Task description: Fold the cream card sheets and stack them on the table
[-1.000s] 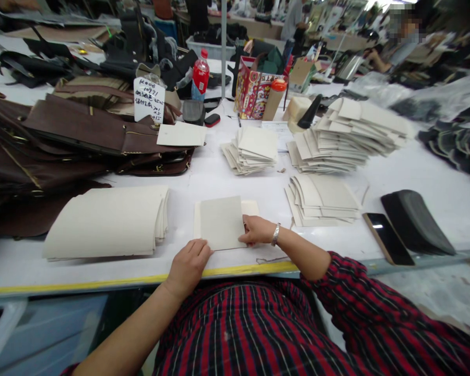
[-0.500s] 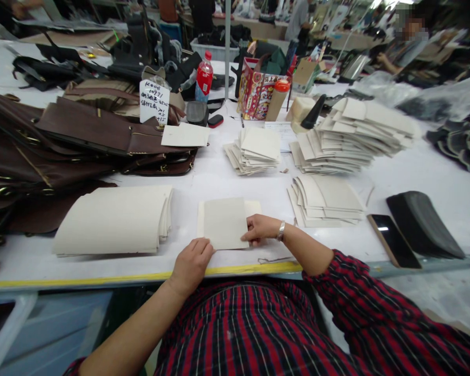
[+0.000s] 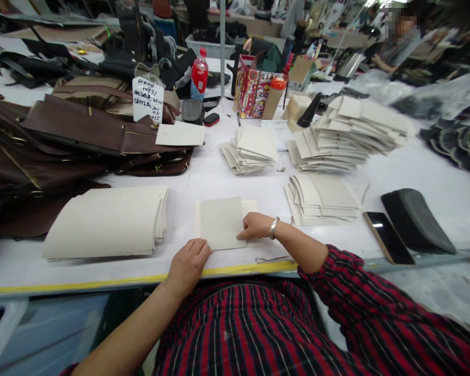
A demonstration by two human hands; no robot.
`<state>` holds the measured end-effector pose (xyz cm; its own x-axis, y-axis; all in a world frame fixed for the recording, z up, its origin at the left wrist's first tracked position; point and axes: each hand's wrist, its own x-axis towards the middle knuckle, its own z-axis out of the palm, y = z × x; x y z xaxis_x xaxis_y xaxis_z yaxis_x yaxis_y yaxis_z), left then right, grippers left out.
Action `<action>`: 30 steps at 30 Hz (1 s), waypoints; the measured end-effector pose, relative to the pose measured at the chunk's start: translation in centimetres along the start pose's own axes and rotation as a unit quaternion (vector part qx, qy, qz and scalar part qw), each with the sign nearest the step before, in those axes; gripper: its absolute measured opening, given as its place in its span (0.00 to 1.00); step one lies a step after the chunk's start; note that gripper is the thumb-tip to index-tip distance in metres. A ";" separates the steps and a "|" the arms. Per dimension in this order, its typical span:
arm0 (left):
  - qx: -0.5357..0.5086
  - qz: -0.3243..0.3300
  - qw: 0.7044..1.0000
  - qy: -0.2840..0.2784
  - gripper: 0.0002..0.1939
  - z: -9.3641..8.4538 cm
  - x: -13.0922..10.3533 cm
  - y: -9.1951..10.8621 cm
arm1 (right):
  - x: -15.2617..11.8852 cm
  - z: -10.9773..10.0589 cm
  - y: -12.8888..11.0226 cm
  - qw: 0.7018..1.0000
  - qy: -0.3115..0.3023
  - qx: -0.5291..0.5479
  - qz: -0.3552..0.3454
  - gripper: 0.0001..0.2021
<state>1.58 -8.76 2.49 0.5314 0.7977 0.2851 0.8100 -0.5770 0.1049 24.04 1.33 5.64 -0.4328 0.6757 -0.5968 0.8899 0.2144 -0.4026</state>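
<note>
A greyish square sheet (image 3: 220, 219) lies on a paler, wider sheet (image 3: 251, 207) near the table's front edge. My left hand (image 3: 188, 262) rests at the square sheet's lower left corner, fingers pressed together; whether they pinch it is hidden. At the lower right edge of the same sheet, my right hand (image 3: 254, 226) has its fingers curled, thumb and index on the sheet. Large curved sheets (image 3: 105, 222) are stacked to the left. Smaller sheets lie in a pile (image 3: 323, 198) on the right and in another pile (image 3: 254, 146) behind.
Brown leather bags (image 3: 82, 125) cover the left side. A phone (image 3: 387, 237) and a dark curved stack (image 3: 417, 219) lie at the right front. Behind stand a red-labelled bottle (image 3: 199, 75), a patterned box (image 3: 254, 91) and a tall sheet pile (image 3: 360, 122). A person (image 3: 395, 49) is at the back right.
The whole view has shifted slightly, so things appear a little further left. Both hands keep nearly the same place on the square sheet; my right hand's fingers look more curled.
</note>
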 end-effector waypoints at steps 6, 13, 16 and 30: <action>0.020 0.006 0.999 -0.038 0.12 -0.2 0.1 -0.2 | -0.1 0.1 -0.2 1.000 -0.004 -0.001 0.008 0.17; 0.056 0.051 0.995 -0.072 0.20 -0.1 1.1 2.6 | 0.1 0.2 -0.5 1.000 -0.001 -0.002 0.007 0.15; 0.011 0.085 0.992 -0.089 0.22 0.6 1.9 4.5 | 0.0 0.3 -0.4 1.000 0.012 -0.004 0.000 0.15; -0.114 0.108 0.987 -0.044 0.14 0.9 2.6 1.4 | 3.6 -0.3 2.3 0.941 0.102 0.318 0.046 0.16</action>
<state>4.34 -7.28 2.50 0.7130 0.6580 0.2422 0.6039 -0.7518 0.2646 24.55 4.46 2.78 -0.2636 0.8057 -0.5305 0.6274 -0.2745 -0.7287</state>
